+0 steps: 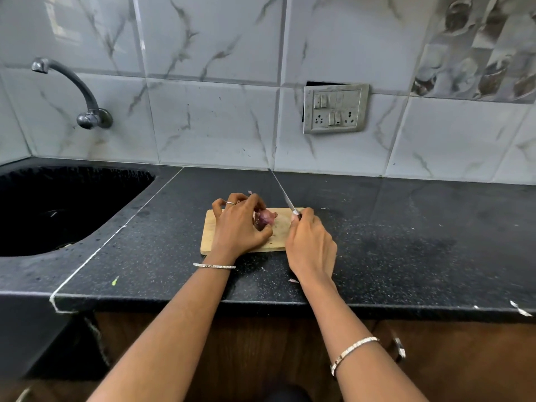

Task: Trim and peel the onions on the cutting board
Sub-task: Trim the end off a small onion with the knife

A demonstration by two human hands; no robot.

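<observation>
Onion (265, 217): lying on the wooden cutting board (278, 239), near its far middle, half hidden behind the left hand; only one purple bulb is showing.
Handling: likely light and firm, with dry papery skin that is probably loose and tearing easily; being round, it is apt to roll under a blade.
Where to hold: best steadied across its belly with the fingertips tucked back, leaving the end to be trimmed sticking out toward the knife.
Left hand (240, 224): curling over the onion from the left, thumb low in front and fingers arching over the top; it is appearing to grip the bulb, though the actual contact is hidden by the hand itself.
Right hand (310, 242): wrapping tight around the kitchen knife (282, 192) handle, fingers closed on it, at the board's right edge.
Blade: pointing away toward the tiled wall, raised and lying just right of the onion, not touching it.
Risk: the left fingertips are sitting near the blade's path.
Scraps: small skin bits are lying on the black countertop (406, 227).
</observation>
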